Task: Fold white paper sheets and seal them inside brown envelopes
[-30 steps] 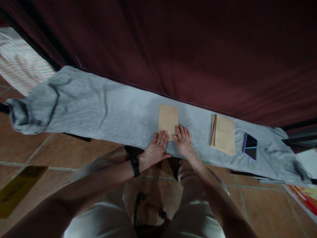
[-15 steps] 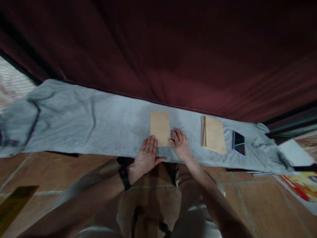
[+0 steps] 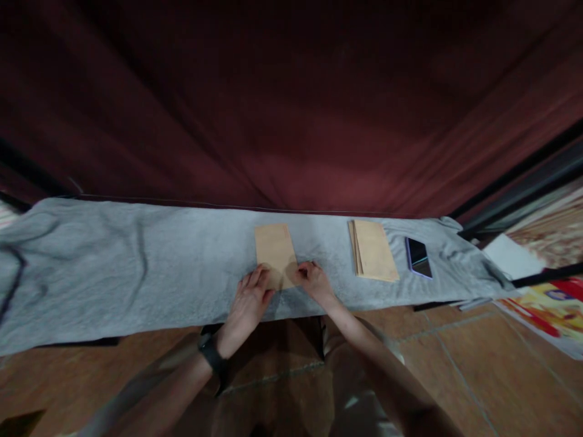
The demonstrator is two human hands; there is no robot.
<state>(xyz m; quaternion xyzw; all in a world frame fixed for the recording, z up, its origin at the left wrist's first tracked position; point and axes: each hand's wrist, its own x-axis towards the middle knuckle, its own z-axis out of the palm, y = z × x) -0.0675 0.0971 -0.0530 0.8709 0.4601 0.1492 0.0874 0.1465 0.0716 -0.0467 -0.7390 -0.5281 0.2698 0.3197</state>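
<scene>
A brown paper envelope (image 3: 277, 246) lies flat on the grey cloth in front of me, with small reddish print near its far right corner. My left hand (image 3: 250, 295), a dark watch on its wrist, is closed at the envelope's near left corner, thumb and fingers on the paper. At the near right edge, my right hand (image 3: 314, 281) pinches the envelope between thumb and curled fingers. Further right lies a stack of similar brown envelopes (image 3: 376, 250), slightly fanned along its left side and touched by neither hand.
A phone (image 3: 418, 258) with a purple edge lies right of the stack. The grey cloth (image 3: 195, 267) covers a long narrow surface. Behind it hangs a dark red curtain (image 3: 291, 133). Colourful printed packaging (image 3: 549, 309) is at the right, over the tiled floor (image 3: 455, 352).
My flat left hand has curled its fingers at the envelope's near left corner. My right fingers have closed on its right edge. The camera view has shifted and turned slightly.
</scene>
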